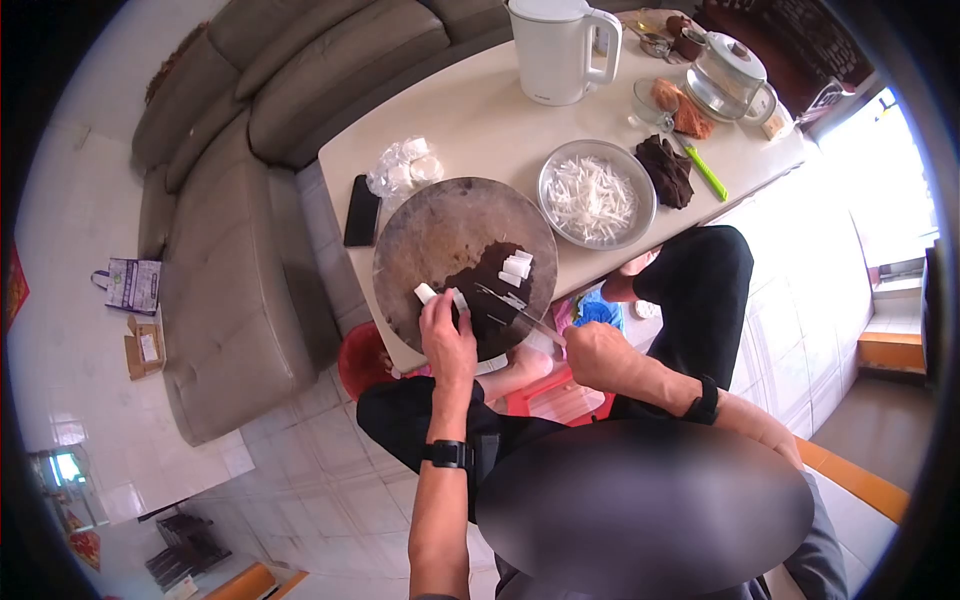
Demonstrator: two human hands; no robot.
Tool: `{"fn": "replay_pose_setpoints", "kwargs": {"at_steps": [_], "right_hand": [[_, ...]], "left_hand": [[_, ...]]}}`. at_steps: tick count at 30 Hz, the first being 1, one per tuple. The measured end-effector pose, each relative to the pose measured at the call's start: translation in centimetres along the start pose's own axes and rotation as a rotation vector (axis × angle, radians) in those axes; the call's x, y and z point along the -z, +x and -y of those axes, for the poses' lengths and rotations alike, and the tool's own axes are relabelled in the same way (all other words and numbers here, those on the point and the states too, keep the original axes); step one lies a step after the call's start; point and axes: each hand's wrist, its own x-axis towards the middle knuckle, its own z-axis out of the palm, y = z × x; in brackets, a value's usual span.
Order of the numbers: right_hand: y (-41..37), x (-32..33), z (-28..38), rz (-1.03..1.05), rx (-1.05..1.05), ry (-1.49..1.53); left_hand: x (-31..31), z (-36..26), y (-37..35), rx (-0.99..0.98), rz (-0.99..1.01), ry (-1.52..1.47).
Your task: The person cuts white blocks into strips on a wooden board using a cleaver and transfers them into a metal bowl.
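- Wooden chopping board (440, 225), round, dark wet patch in the middle. What's on it?
- Left hand (447, 340) has its fingers closed on a white piece (427, 293) and pins it to the board's near side. Right hand (598, 357) is wrapped tight around the knife (515, 308) handle, with the blade lying across the board just beside the left fingertips.
- Other stuff?
- Cut white chunks (517, 267) further up the board. Steel plate (548, 205) of white shreds is to the right, touching the board or nearly. Bag of white pieces (405, 165) and phone (362, 210) sit behind the board, kettle (555, 50) at the far end of the table (480, 115).
- Risks?
- Main one, I'd say, is the blade nicking the left fingers: they sit very close to the edge and the piece is small. A wet surface could let the piece slide under pressure. The board also sits right at the table's near edge, so hard downward force might tip or shift it. Whether it overhangs, cannot tell.
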Motion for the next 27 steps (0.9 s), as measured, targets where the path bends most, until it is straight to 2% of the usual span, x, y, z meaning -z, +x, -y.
{"fn": "replay_pose_setpoints", "kwargs": {"at_steps": [1,3,5,7,10,14,16,20,27], "right_hand": [[-0.1,-0.1,-0.1,0.016,-0.021,0.041],[-0.2,-0.1,-0.3,0.033,-0.047,0.082],[-0.3,0.0,-0.4,0.019,-0.052,0.113],[-0.5,-0.3,-0.7,0.036,-0.077,0.12],[-0.7,-0.3,-0.7,0.061,-0.101,0.12],[-0.8,0.4,0.1,0.072,-0.095,0.113],[-1.0,0.6,0.3,0.075,-0.076,0.11],[-1.6,0.8,0.4,0.083,0.003,0.07],[-2.3,1.3,0.4,0.16,-0.001,0.017]], "left_hand": [[0.1,0.5,0.6,0.0,0.0,0.0],[0.2,1.4,1.8,0.006,0.182,-0.046],[0.4,1.7,2.4,-0.001,0.22,-0.044],[0.9,1.5,2.9,-0.027,0.356,-0.073],[1.4,1.4,2.8,0.03,0.411,-0.124],[1.4,1.6,2.1,-0.021,0.397,-0.108],[1.1,1.4,1.8,-0.112,0.243,-0.066],[1.1,1.1,2.1,-0.117,0.246,-0.039],[1.2,1.4,2.6,-0.106,0.338,-0.106]]}}
